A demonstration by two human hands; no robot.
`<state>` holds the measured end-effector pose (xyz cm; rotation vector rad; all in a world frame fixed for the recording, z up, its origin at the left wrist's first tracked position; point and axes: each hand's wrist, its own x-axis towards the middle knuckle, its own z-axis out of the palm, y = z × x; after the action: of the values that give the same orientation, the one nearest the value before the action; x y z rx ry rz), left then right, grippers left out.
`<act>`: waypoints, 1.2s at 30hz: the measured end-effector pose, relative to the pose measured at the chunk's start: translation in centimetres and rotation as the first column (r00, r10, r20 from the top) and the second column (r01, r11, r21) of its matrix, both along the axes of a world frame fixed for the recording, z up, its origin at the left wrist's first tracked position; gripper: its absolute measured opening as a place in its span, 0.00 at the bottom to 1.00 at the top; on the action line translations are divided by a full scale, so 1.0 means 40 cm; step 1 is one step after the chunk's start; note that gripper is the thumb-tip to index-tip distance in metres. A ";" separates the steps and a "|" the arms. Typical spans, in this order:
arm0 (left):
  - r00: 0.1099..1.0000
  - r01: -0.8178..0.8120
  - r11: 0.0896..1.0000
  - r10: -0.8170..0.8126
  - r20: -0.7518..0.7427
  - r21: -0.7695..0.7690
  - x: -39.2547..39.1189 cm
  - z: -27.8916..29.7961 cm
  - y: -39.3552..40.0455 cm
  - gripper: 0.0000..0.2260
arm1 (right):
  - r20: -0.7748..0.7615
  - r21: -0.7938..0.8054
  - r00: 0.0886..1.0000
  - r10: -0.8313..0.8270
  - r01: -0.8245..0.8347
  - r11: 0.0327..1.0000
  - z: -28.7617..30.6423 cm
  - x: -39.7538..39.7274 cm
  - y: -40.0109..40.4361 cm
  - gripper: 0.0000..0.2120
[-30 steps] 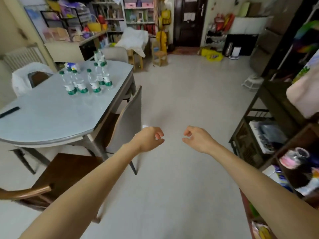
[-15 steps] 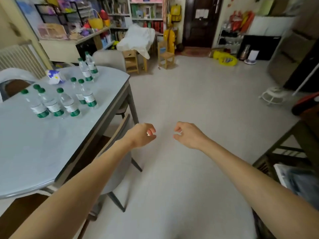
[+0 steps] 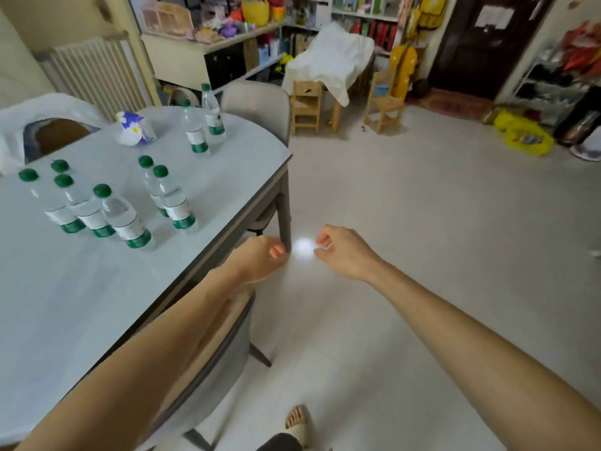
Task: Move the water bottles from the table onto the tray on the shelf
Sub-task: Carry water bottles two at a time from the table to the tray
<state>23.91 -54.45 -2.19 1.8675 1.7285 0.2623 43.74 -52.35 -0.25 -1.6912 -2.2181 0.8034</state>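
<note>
Several clear water bottles with green caps stand on the pale grey table (image 3: pixel 81 304) at my left. The nearest bottle (image 3: pixel 125 219) heads a close cluster, a pair (image 3: pixel 174 203) stands to its right, and two more (image 3: pixel 208 120) stand at the table's far end. My left hand (image 3: pixel 260 258) hovers just off the table's right edge, fingers loosely curled, holding nothing. My right hand (image 3: pixel 344 252) is out over the floor, fingers loosely curled and empty. The shelf and tray are out of view.
A grey chair (image 3: pixel 208 362) is tucked under the table's near edge below my left forearm. A tissue pack (image 3: pixel 135 130) lies on the table. Another chair (image 3: pixel 260 104) stands at the far end. Small wooden chairs (image 3: pixel 305 107) and cluttered shelves line the back. My sandalled foot (image 3: pixel 297 421) shows below.
The view has swung left and closer to the table, so the bottles are larger and nearer. The dark shelf at the right has left the view. Both hands stay empty.
</note>
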 end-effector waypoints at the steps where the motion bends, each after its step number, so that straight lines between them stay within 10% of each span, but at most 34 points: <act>1: 1.000 -0.028 1.000 0.028 -0.001 0.001 -0.021 0.001 0.044 0.10 | -0.005 0.003 1.000 0.029 -0.029 1.000 0.003 -0.020 0.058 0.11; 9: 0.886 -0.463 0.886 0.463 0.019 0.013 -0.210 -0.018 0.266 0.11 | -0.035 -0.050 0.952 0.305 -0.306 0.951 -0.040 -0.213 0.473 0.07; 18: 0.440 -0.892 0.448 0.891 0.115 -0.060 -0.321 -0.118 0.367 0.17 | 0.000 -0.104 0.696 0.718 -0.714 0.692 -0.105 -0.485 0.842 0.12; 26: 0.054 -0.996 0.066 0.985 0.164 -0.065 -0.391 -0.212 0.436 0.30 | -0.023 -0.152 0.503 0.864 -0.856 0.494 -0.160 -0.742 0.964 0.12; 36: -0.124 -0.987 -0.047 0.821 0.557 -0.151 -0.493 -0.325 0.536 0.30 | -0.095 -0.244 0.446 0.890 -0.877 0.413 -0.254 -0.961 1.023 0.16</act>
<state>4.19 -33.02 -15.20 0.0397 2.3307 1.5639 5.30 -11.42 -10.42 -0.3773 -3.1380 1.3031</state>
